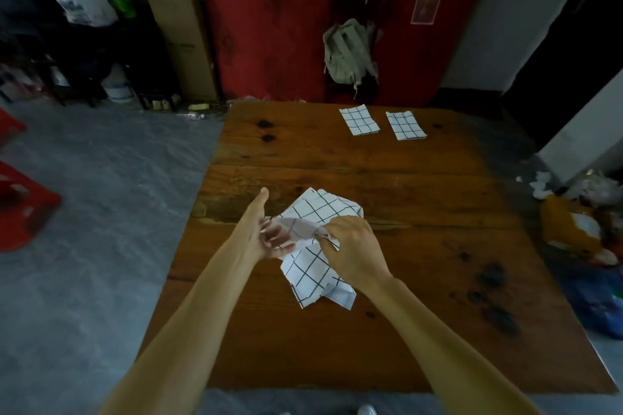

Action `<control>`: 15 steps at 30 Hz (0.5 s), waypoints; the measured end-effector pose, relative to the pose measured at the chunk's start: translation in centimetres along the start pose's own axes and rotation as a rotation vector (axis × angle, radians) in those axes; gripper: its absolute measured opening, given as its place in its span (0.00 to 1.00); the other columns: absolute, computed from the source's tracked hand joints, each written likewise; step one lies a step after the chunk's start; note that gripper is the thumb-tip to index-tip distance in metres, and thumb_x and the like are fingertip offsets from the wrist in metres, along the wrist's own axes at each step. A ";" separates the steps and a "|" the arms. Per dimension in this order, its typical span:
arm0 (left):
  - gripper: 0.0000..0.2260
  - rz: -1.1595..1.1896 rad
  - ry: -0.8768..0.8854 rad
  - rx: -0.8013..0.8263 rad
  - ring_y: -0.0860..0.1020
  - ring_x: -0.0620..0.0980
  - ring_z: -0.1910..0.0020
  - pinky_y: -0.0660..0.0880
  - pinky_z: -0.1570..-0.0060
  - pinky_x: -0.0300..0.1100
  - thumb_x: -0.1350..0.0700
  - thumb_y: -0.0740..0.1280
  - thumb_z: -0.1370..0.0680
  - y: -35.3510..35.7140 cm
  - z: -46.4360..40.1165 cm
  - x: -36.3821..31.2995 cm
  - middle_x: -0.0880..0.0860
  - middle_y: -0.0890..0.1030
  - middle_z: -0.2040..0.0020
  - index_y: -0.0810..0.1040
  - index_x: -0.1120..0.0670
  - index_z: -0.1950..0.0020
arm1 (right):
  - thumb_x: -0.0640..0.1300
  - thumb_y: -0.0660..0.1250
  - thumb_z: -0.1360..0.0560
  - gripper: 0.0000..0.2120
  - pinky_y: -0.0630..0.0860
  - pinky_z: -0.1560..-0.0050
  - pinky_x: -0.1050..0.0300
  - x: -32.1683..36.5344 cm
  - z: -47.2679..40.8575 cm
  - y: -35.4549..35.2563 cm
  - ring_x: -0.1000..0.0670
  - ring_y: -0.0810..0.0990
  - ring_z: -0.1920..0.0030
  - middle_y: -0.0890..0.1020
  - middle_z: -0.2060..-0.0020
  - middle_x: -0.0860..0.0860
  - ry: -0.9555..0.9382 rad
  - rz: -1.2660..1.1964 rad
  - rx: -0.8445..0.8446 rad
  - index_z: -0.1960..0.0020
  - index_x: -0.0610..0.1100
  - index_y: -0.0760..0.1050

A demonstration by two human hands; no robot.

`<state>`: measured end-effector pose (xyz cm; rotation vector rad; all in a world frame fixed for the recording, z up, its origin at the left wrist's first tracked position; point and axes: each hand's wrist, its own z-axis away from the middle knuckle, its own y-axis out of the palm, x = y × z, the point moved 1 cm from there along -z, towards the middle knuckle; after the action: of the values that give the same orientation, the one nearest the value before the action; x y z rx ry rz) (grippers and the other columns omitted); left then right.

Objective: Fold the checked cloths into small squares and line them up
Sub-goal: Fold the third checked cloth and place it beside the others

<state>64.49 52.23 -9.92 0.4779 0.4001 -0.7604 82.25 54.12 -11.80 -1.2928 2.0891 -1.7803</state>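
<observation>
two folded squares (359, 120) lie at the table's (438, 199) far edge; the right hand (354, 253) pinches a cloth (317, 212) off the near pile, left hand (259, 229) open beside it; next likely spreading it flat

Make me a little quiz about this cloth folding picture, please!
1. True or false: two folded cloths lie side by side at the far end of the table.
2. Which hand pinches the loose cloth? A) the left hand B) the right hand C) neither
3. Fill in: the thing hanging on the red wall behind the table is a ____.

Key:
1. True. They sit apart, not touching.
2. B. The right hand pinches a bit of cloth; the left hand is open beside it, fingers blurred.
3. Backpack.
</observation>
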 end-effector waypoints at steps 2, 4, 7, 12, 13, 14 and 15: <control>0.26 0.057 -0.078 -0.001 0.75 0.62 0.49 0.72 0.40 0.59 0.38 0.67 0.26 0.2 -0.5 0.7 0.62 0.74 0.48 0.70 0.61 0.48 | 0.45 0.67 0.23 0.06 0.69 0.46 0.57 -0.7 0.1 -0.3 0.53 0.77 0.57 0.82 0.61 0.52 -0.028 0.004 0.006 0.51 0.45 0.82; 0.26 0.056 -0.117 0.005 0.75 0.62 0.45 0.77 0.49 0.56 0.41 0.68 0.26 0.0 -1.2 1.4 0.63 0.74 0.43 0.70 0.61 0.41 | 0.44 0.69 0.24 0.05 0.69 0.47 0.57 -1.1 0.2 -0.5 0.54 0.77 0.58 0.82 0.62 0.53 -0.074 -0.006 -0.004 0.51 0.46 0.83; 0.25 -0.033 -0.115 -0.039 0.80 0.58 0.55 0.80 0.67 0.48 0.53 0.69 0.25 -0.5 -3.1 2.4 0.62 0.75 0.39 0.67 0.62 0.32 | 0.42 0.71 0.26 0.05 0.72 0.46 0.54 -2.2 0.9 -0.9 0.52 0.78 0.56 0.82 0.61 0.53 -0.116 -0.034 0.040 0.50 0.46 0.83; 0.13 -0.396 0.205 -0.304 0.80 0.56 0.62 0.75 0.67 0.45 0.61 0.69 0.26 1.5 -1.7 2.5 0.59 0.78 0.54 0.76 0.64 0.42 | 0.39 0.65 0.27 0.20 0.64 0.30 0.49 -4.6 1.6 -3.0 0.53 0.72 0.39 0.80 0.42 0.52 -0.062 -0.151 0.435 0.36 0.50 0.77; 0.10 -0.468 0.309 -0.363 0.78 0.56 0.58 0.75 0.61 0.46 0.62 0.70 0.26 2.0 -1.1 2.2 0.58 0.79 0.54 0.78 0.62 0.46 | 0.38 0.64 0.27 0.23 0.60 0.28 0.50 -5.0 1.5 -3.5 0.53 0.69 0.34 0.76 0.36 0.52 -0.001 -0.198 0.514 0.34 0.51 0.74; 0.05 -0.514 0.412 -0.372 0.76 0.56 0.54 0.74 0.57 0.46 0.64 0.69 0.26 2.5 -0.5 2.0 0.55 0.79 0.55 0.79 0.58 0.51 | 0.38 0.63 0.28 0.25 0.59 0.29 0.52 -5.4 1.2 -4.0 0.52 0.66 0.31 0.73 0.33 0.52 0.053 -0.252 0.549 0.32 0.53 0.73; 0.06 -0.556 0.512 -0.344 0.75 0.54 0.51 0.73 0.55 0.44 0.65 0.68 0.25 3.0 0.2 1.6 0.52 0.78 0.54 0.79 0.55 0.54 | 0.37 0.62 0.28 0.26 0.60 0.30 0.54 -5.7 0.8 -4.3 0.52 0.65 0.30 0.71 0.31 0.52 0.091 -0.302 0.547 0.32 0.53 0.72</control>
<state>67.77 53.15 -9.77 0.2261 1.1543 -1.0769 88.55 57.45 -10.76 -1.4201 1.3269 -2.3454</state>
